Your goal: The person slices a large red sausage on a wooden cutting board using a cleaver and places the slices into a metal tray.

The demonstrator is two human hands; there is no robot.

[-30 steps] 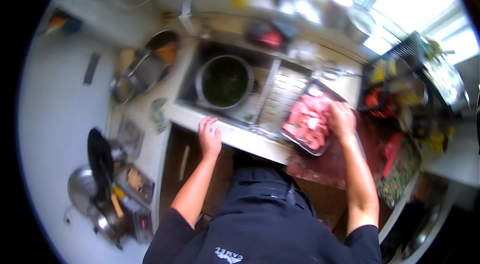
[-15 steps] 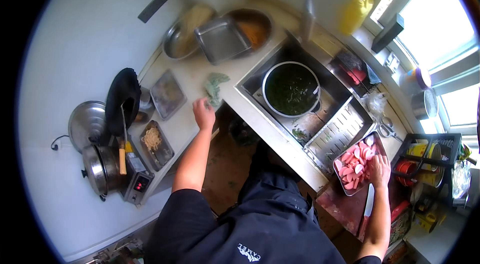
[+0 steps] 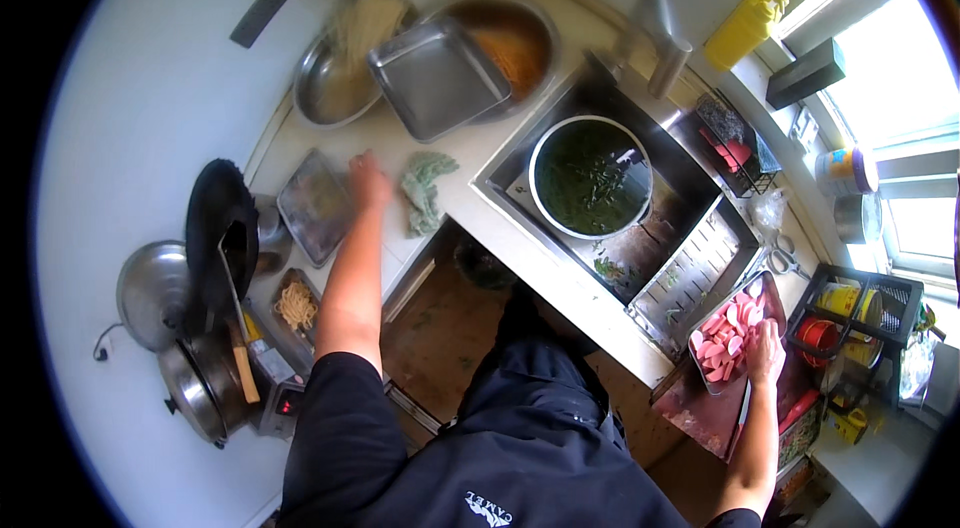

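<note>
My right hand (image 3: 765,353) is closed on the near right side of a metal tray (image 3: 770,294) filled with pink sausage slices (image 3: 730,333); some fingertips are hidden. The tray lies between the sink and a dark red cutting board (image 3: 690,418). A knife (image 3: 741,408) rests on the board, mostly beside my right forearm. On the left counter, my left hand (image 3: 370,182) is at the right edge of a shallow rectangular container (image 3: 313,208) with a translucent cover. Blur hides how its fingers lie. A crumpled pale green cloth (image 3: 427,190) sits just right of that hand.
A pot of dark greens in water (image 3: 590,176) stands in the sink, beside a slotted metal drainer (image 3: 690,263). Metal bowls and an empty-looking tray (image 3: 440,78) fill the back corner. Noodles (image 3: 296,305), a wok (image 3: 220,228) and a pot (image 3: 200,383) are at left. Scissors (image 3: 787,256) lie at right.
My left hand has moved left and away from me, from near the green cloth to the covered container. My right hand stays at the sausage tray. The view has shifted a little.
</note>
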